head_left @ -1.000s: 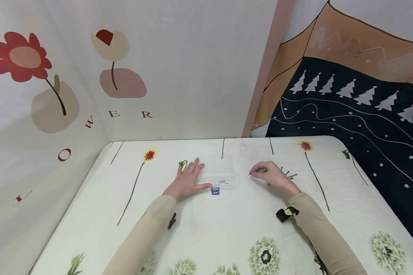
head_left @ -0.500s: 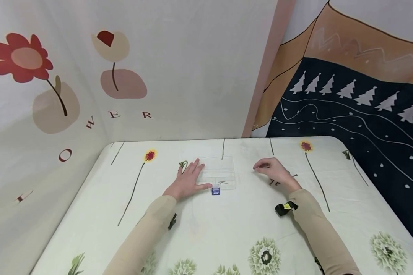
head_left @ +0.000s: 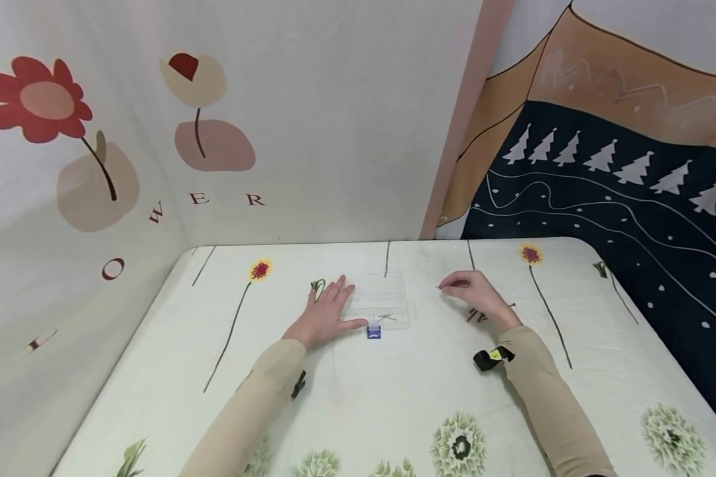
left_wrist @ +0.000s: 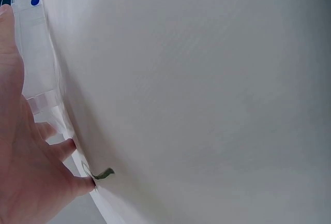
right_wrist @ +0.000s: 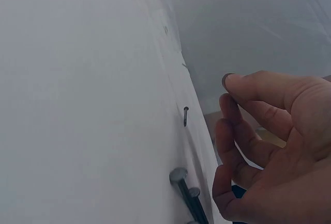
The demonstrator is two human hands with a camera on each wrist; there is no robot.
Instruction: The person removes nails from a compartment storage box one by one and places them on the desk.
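Note:
Fingers spread, my left hand (head_left: 325, 311) rests over the left side of a clear plastic compartment box (head_left: 388, 298) with a blue latch (head_left: 374, 332). A few thin pieces (head_left: 386, 317) lie in the box's front compartments. To the right, my right hand (head_left: 470, 291) has curled fingers, thumb and index tips close together. At those fingertips in the head view is a tiny dot; whether they pinch anything is unclear. The right wrist view shows a small nail (right_wrist: 186, 116) past the fingertips, apart from them. Several dark nails (head_left: 476, 315) lie under my right wrist, partly hidden.
The table carries a white cloth (head_left: 358, 391) with printed flowers and stems. Its far edge meets a hanging white curtain (head_left: 334, 132). A dark tree-patterned cloth (head_left: 608, 179) hangs at the right. A black strap (head_left: 492, 358) is on the right sleeve.
My right hand has shifted slightly away and to the right, with its fingers still curled. Different nails show beneath the wrist. The left hand and box have stayed put.

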